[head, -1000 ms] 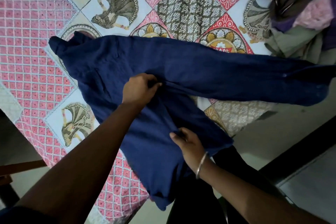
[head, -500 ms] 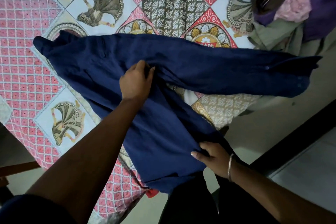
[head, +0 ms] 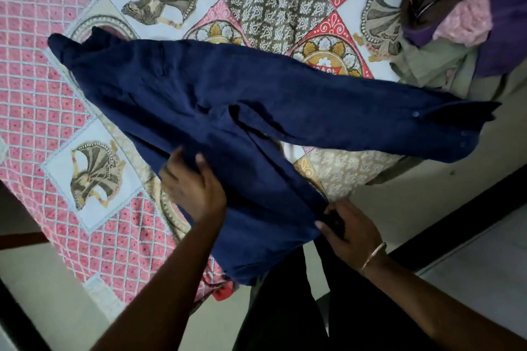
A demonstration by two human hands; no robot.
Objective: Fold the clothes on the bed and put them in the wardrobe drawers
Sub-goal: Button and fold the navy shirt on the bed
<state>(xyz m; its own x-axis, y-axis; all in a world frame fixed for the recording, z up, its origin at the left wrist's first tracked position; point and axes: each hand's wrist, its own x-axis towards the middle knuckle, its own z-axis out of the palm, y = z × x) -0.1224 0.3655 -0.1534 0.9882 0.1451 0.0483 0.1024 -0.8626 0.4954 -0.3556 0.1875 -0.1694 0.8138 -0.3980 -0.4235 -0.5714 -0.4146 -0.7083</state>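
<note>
A navy blue garment [head: 228,100] lies spread across the patterned bedspread [head: 42,71], one long part reaching right past the bed's corner and another hanging toward me over the near edge. My left hand [head: 194,188] lies on the near part of the cloth, fingers pointing away; whether it grips a fold is unclear. My right hand [head: 348,228], with a bangle at the wrist, pinches the right edge of that hanging part at the bed's edge.
A heap of unfolded clothes [head: 462,8], purple, pink and olive, sits at the bed's far right corner. Pale floor [head: 427,196] shows to the right and below the bed, crossed by a dark strip [head: 470,208]. No wardrobe is in view.
My left hand slid from the garment's middle down toward me along the hanging part. My right hand moved right and lower along the cloth's edge, drawing that part flatter.
</note>
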